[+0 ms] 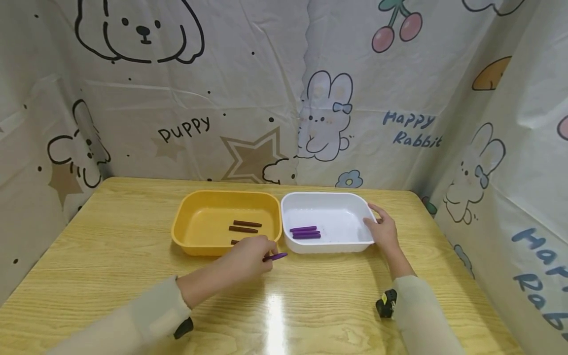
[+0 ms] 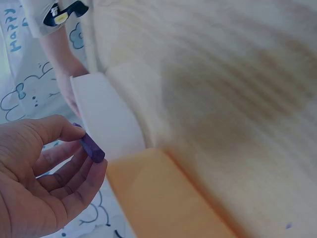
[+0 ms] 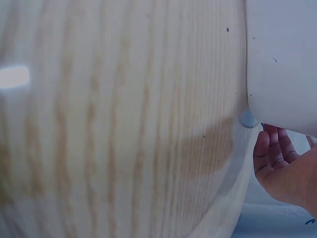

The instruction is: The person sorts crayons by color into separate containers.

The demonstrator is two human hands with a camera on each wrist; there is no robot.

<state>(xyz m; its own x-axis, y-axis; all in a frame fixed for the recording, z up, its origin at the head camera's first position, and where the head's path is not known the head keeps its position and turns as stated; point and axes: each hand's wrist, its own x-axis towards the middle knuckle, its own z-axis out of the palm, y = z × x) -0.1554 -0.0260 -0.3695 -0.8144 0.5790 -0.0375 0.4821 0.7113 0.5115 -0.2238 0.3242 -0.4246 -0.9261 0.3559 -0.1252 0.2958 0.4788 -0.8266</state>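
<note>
My left hand (image 1: 252,257) pinches a purple crayon (image 1: 279,256) in front of the gap between two basins. The left wrist view shows the crayon (image 2: 93,150) between thumb and fingertips. At its right end, the white basin (image 1: 328,248) is gripped by my right hand (image 1: 385,230), thumb over the rim and fingers outside. Several purple crayons (image 1: 306,232) lie in the white basin's left part. Brown crayons (image 1: 243,230) lie in the yellow basin (image 1: 195,249); my left hand partly hides one of them.
Both basins stand side by side towards the back of the wood-grain table (image 1: 111,246). Behind and beside the table hangs a printed curtain (image 1: 248,98). A small black device (image 1: 387,303) sits at the right sleeve.
</note>
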